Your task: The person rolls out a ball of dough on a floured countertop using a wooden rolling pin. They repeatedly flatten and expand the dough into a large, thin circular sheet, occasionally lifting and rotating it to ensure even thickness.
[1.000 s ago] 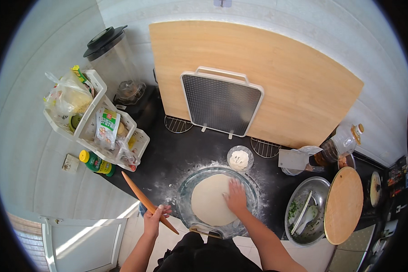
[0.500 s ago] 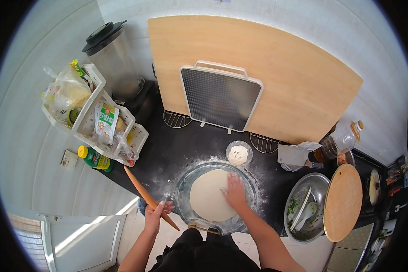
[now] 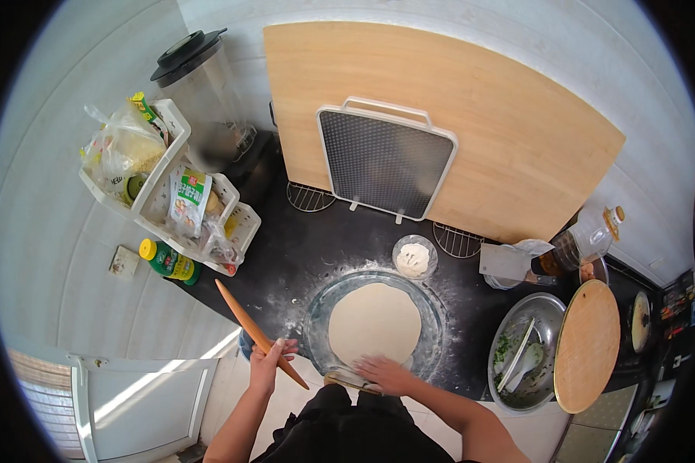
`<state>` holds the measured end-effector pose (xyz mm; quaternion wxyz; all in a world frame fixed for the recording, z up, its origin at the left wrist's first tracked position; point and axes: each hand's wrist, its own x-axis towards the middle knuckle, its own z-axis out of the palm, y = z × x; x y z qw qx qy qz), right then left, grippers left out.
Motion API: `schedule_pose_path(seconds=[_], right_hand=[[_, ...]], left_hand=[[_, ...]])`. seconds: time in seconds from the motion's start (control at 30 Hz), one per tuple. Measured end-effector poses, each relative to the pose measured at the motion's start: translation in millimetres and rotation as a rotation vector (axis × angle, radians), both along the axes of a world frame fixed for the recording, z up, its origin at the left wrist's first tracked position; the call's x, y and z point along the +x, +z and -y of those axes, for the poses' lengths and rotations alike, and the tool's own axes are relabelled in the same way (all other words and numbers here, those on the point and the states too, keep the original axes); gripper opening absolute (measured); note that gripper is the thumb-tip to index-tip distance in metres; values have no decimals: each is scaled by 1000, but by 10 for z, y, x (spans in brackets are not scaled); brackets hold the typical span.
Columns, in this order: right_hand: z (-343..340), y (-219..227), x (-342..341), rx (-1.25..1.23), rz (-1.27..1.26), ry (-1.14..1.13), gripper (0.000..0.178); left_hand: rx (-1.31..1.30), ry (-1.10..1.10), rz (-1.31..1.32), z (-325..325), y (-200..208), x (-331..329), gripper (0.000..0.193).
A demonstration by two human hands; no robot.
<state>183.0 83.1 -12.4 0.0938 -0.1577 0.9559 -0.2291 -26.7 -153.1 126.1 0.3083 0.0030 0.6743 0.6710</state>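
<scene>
A round, flat sheet of pale dough [image 3: 374, 320] lies on a clear round glass board [image 3: 316, 324] dusted with flour. My right hand [image 3: 384, 374] rests at the near edge of the dough, fingers stretched out flat. To the left, my left hand [image 3: 267, 361] is wrapped round a tapered wooden rolling pin [image 3: 247, 324], held slantwise beside the glass. Just beyond the dough stands a small clear bowl of white flour [image 3: 414, 258].
Right of the glass is a steel bowl [image 3: 544, 309] with chopped greens, chopsticks and a spoon; a round wooden board [image 3: 587, 347] leans by it. A cleaver [image 3: 504, 261] lies behind. A stacked white basket [image 3: 243, 231] and green bottle [image 3: 170, 262] stand left.
My right hand has moved from the far right part of the dough toward me, to its near edge. My left hand still holds the rolling pin. The view has shifted slightly.
</scene>
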Motion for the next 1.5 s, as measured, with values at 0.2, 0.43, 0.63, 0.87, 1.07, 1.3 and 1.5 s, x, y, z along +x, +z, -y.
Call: schedule_pose_path(seconds=[0.2, 0.43, 0.63, 0.87, 1.07, 1.3, 1.5], right_hand=[[-650, 192, 203, 204, 67, -438, 71], [-637, -118, -1022, 87, -223, -795, 70], [-46, -135, -1132, 56, -202, -402, 62], [-94, 14, -77, 47, -58, -251, 64], [-726, 1, -270, 163, -144, -660, 71], [-324, -150, -1600, 151, -190, -681, 69], [303, -92, -1123, -39, -127, -230, 53]], left_hand=[[-16, -4, 23, -58, 20, 63, 27], [-41, -75, 20, -230, -30, 131, 28], [-55, -110, 9, -339, -98, 186, 28], [-23, -127, 29, -474, -227, 196, 19], [-22, -172, 63, -645, -353, 226, 20], [-37, -199, 30, -669, -186, 221, 18], [-45, -135, 14, -439, -353, 107, 21]])
